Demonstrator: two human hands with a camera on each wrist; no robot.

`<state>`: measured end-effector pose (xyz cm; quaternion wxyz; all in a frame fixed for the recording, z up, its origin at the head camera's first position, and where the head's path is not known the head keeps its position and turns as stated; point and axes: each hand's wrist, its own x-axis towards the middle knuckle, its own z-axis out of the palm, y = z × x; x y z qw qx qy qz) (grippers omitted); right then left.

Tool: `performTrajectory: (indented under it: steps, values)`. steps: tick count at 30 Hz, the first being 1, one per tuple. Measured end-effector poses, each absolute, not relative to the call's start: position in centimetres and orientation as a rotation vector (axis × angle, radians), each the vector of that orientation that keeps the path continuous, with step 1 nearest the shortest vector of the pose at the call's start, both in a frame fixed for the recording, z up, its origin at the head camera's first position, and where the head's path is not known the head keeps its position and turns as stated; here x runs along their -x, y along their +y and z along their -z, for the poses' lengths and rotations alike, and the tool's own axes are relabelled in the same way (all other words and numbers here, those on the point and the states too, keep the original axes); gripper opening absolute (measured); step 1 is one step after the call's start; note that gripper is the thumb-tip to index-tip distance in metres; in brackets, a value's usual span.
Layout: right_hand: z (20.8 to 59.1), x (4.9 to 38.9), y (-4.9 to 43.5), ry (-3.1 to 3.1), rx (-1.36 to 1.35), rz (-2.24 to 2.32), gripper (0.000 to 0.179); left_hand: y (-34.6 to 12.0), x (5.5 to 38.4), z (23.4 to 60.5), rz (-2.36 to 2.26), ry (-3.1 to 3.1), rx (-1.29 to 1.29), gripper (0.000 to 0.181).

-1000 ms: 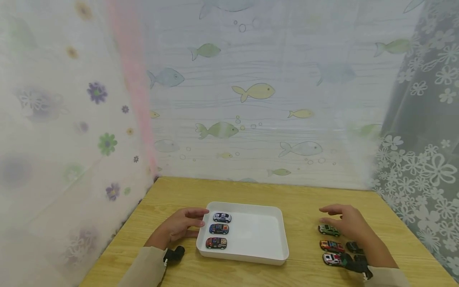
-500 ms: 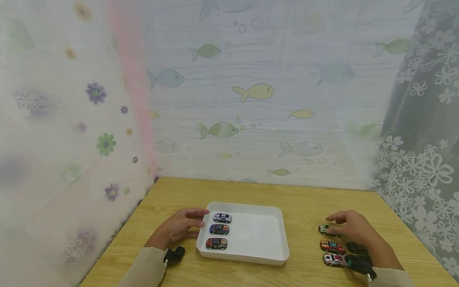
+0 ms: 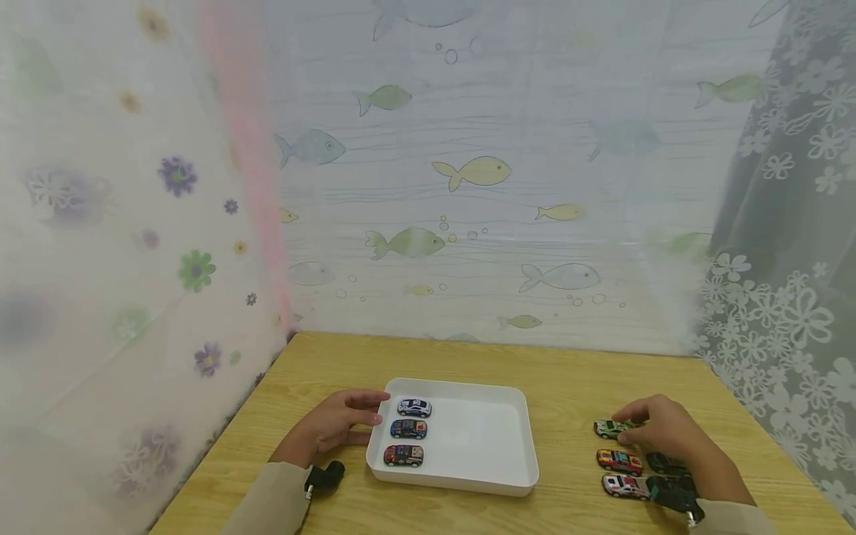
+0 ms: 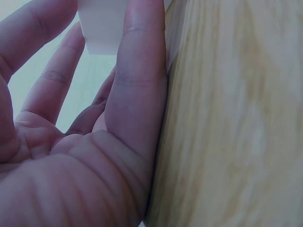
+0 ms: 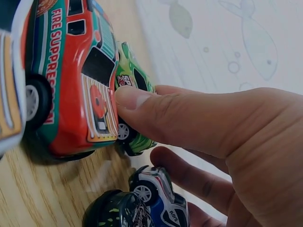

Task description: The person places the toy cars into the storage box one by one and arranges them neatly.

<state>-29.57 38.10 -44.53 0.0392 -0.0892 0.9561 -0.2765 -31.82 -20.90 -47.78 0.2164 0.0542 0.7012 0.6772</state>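
My right hand pinches a green toy car at the right of the table, with the thumb against its near side and the index finger on its far side. In the right wrist view the thumb overlaps that green car. My left hand touches the left wall of a white tray, its fingers fairly straight at the rim. Inside the tray, along its left side, a white toy car, a blue toy car and a red-and-black toy car stand in a column.
Nearer than the green car stand a red-and-yellow toy car and a white-and-red toy car. A dark toy car is partly hidden by the right wrist. A fish-patterned curtain hangs behind the wooden table.
My right hand has come down and slightly nearer onto the green toy car, and its thumb and index finger have closed on it. My left hand and the tray have stayed put.
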Motion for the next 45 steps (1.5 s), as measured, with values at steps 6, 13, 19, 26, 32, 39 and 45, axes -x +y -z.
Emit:
performTrajectory:
  steps: [6, 13, 19, 26, 32, 39, 45]
  values:
    - [44.7, 29.6, 38.2, 2.916, 0.258, 0.861, 0.032, -20.8, 31.9, 47.8, -1.882, 1.937, -0.163, 0.058]
    - [44.7, 29.6, 38.0, 2.924, 0.253, 0.838, 0.032, -20.7, 31.9, 47.7, -1.879, 1.941, -0.164, 0.057]
    - [44.7, 29.7, 37.6, 2.926, 0.272, 0.827, 0.031, -20.7, 32.0, 47.6, -1.877, 1.947, -0.165, 0.057]
    - [44.8, 29.8, 36.9, 2.938, 0.317, 0.829, 0.029, -20.7, 32.1, 47.8, -1.876, 1.95, -0.165, 0.058]
    - [44.7, 30.0, 35.7, 2.97, 0.321, 0.771, 0.028, -21.1, 32.0, 48.0, -1.868, 1.958, -0.174, 0.059]
    - [45.1, 30.0, 35.4, 2.977, 0.321, 0.764, 0.027, -21.0, 31.9, 48.0, -1.872, 1.953, -0.175, 0.06]
    - [45.2, 30.1, 35.2, 2.976, 0.323, 0.769, 0.026, -21.0, 31.9, 48.1, -1.87, 1.96, -0.175, 0.059]
